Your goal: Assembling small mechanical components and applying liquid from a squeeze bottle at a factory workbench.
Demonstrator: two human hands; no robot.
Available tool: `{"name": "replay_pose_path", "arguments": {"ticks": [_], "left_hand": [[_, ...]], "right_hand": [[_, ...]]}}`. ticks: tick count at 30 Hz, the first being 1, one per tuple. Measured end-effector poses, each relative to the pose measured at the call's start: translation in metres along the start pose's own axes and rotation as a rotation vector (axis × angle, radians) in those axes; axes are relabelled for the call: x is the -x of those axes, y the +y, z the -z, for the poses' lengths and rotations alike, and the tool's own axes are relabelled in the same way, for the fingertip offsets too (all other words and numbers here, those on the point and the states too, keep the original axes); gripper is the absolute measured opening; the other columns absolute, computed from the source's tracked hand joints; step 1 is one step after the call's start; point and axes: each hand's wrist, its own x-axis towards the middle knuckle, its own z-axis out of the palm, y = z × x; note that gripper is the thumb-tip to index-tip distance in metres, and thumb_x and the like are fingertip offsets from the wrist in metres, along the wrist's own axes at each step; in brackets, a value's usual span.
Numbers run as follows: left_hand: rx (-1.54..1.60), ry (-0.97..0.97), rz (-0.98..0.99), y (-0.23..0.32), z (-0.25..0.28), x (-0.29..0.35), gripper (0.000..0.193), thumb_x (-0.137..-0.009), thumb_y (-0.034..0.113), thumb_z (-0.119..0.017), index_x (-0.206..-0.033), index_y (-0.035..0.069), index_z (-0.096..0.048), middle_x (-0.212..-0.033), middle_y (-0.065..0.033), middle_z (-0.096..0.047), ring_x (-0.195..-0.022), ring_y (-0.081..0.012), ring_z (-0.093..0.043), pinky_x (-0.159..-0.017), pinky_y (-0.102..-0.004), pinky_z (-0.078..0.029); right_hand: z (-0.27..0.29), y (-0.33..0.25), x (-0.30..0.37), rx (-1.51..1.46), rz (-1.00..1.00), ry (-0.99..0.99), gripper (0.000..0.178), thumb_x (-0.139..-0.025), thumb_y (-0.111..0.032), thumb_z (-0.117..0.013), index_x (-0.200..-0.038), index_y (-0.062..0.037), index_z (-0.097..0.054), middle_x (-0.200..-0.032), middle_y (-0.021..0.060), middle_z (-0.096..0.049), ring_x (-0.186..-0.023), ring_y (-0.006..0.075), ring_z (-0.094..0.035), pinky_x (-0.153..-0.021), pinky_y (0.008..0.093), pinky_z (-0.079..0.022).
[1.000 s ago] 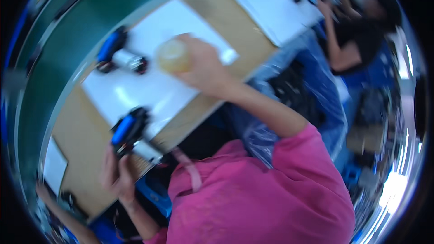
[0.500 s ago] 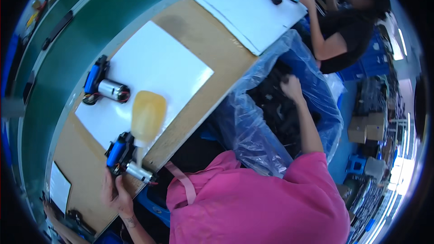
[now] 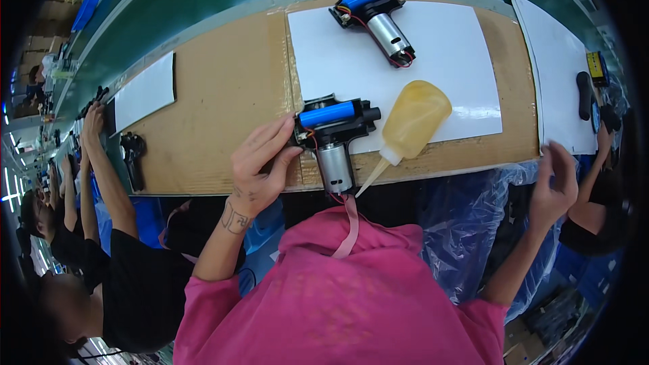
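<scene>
My left hand (image 3: 260, 159) pinches the left end of a motor assembly (image 3: 336, 169) at the table's front edge. This assembly is an open black housing with a blue cylindrical battery, a silver motor and red wires. Just right of it lies a translucent squeeze bottle (image 3: 417, 116) of yellowish contents, its thin nozzle pointing down-left. A second, similar motor assembly (image 3: 385, 27) rests at the back of a white sheet (image 3: 446, 47). My right hand (image 3: 554, 186) is raised at the right, above the plastic-lined bin, its fingers apart and nothing visible in them.
Brown cardboard (image 3: 230, 81) covers the table. A clear-plastic-lined bin (image 3: 466, 236) stands against its front right. Another white board (image 3: 558, 74) bears a black part at the right. Co-workers sit on both sides; one arm (image 3: 111, 176) reaches in at the left beside a black part (image 3: 133, 159).
My view has swung left toward the table. My right hand has come up out of the bin of black parts. My left hand stays at the near motor assembly.
</scene>
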Motion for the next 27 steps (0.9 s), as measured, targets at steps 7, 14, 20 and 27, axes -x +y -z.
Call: {"name": "replay_pose_path", "arguments": {"ticks": [7, 14, 20, 27], "left_hand": [[0.003, 0.001, -0.022, -0.001, -0.003, 0.000, 0.051, -0.080, -0.005, -0.080, -0.129, -0.003, -0.069, -0.128, -0.0210, -0.071, -0.112, -0.0368, -0.070, -0.097, -0.0390, -0.055], [0.090, -0.021, -0.012, -0.004, 0.005, -0.003, 0.051, -0.077, -0.003, -0.082, -0.127, -0.002, -0.071, -0.126, -0.0208, -0.071, -0.111, -0.0364, -0.070, -0.096, -0.0401, -0.055], [0.055, 0.007, -0.006, -0.005, 0.000, 0.000, 0.048, -0.076, -0.007, -0.080, -0.124, -0.003, -0.072, -0.124, -0.0208, -0.072, -0.109, -0.0365, -0.071, -0.095, -0.0405, -0.056], [-0.052, -0.028, 0.019, 0.005, -0.008, -0.008, 0.046, -0.079, -0.009, -0.077, -0.124, -0.004, -0.071, -0.125, -0.0212, -0.072, -0.112, -0.0369, -0.070, -0.098, -0.0406, -0.054]], "right_hand": [[-0.105, -0.119, -0.007, 0.206, 0.781, -0.768, 0.063, -0.068, 0.005, -0.071, -0.129, -0.0123, -0.067, -0.146, 0.0151, -0.056, -0.141, 0.0434, -0.047, -0.118, 0.0601, -0.037], [-0.113, -0.077, -0.046, -0.184, 0.574, -0.662, 0.057, -0.081, 0.000, -0.074, -0.136, -0.0040, -0.060, -0.138, 0.0171, -0.062, -0.132, 0.0346, -0.058, -0.115, 0.0530, -0.041], [-0.144, -0.037, -0.085, -0.599, -0.007, -0.323, 0.054, -0.091, -0.008, -0.077, -0.139, 0.0034, -0.054, -0.136, 0.0181, -0.064, -0.127, 0.0245, -0.062, -0.111, 0.0373, -0.046], [-0.132, -0.050, -0.079, -0.374, 0.257, -0.325, 0.061, -0.085, -0.013, -0.084, -0.137, 0.0016, -0.055, -0.123, 0.0191, -0.070, -0.118, 0.0276, -0.068, -0.100, 0.0392, -0.055]]}}
